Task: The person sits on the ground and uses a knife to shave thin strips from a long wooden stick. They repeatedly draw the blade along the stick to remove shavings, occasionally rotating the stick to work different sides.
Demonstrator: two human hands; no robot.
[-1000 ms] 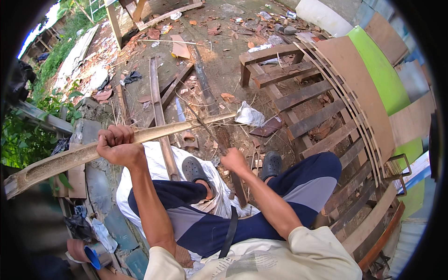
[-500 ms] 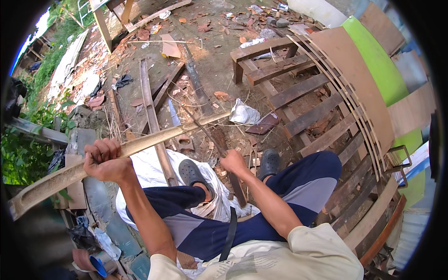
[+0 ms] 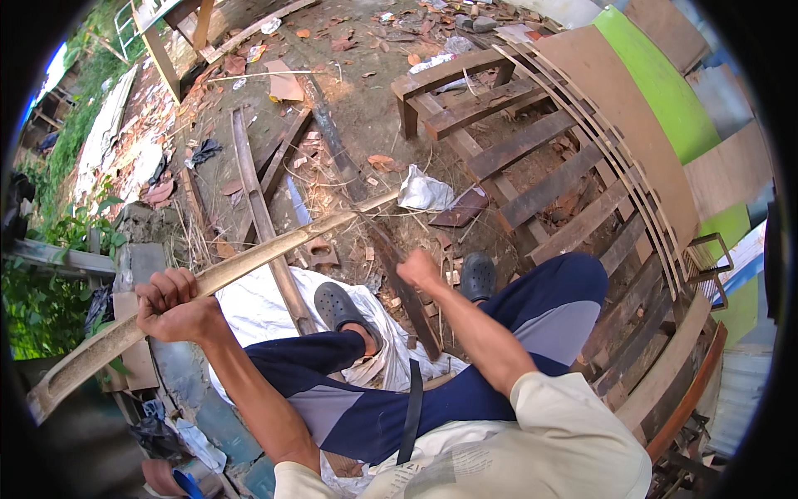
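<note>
My left hand [image 3: 176, 304] is closed around a long split bamboo strip [image 3: 274, 246], pale and hollowed with a node visible along it. The strip slants from the lower left up to the middle, above my left knee and a white sheet. My right hand [image 3: 419, 270] is a fist on a long, thin, dark knife [image 3: 382, 236]; its handle is hidden by the fingers. The blade points up and left and meets the bamboo near its far end. Whether it cuts in or only touches, I cannot tell. A dark wooden plank [image 3: 407, 295] lies just below the blade.
A slatted wooden frame [image 3: 540, 166] stands to the right, with thin bent strips [image 3: 615, 158] across it. Another split bamboo piece [image 3: 258, 191] lies ahead on the left. A white crumpled bag [image 3: 426, 190] sits beyond the strip's end. Leaves and scraps litter the ground.
The knife blade has drawn back to the right; its tip stretched past the bamboo before and now ends at it. My left hand keeps its hold on the strip. The view has shifted slightly.
</note>
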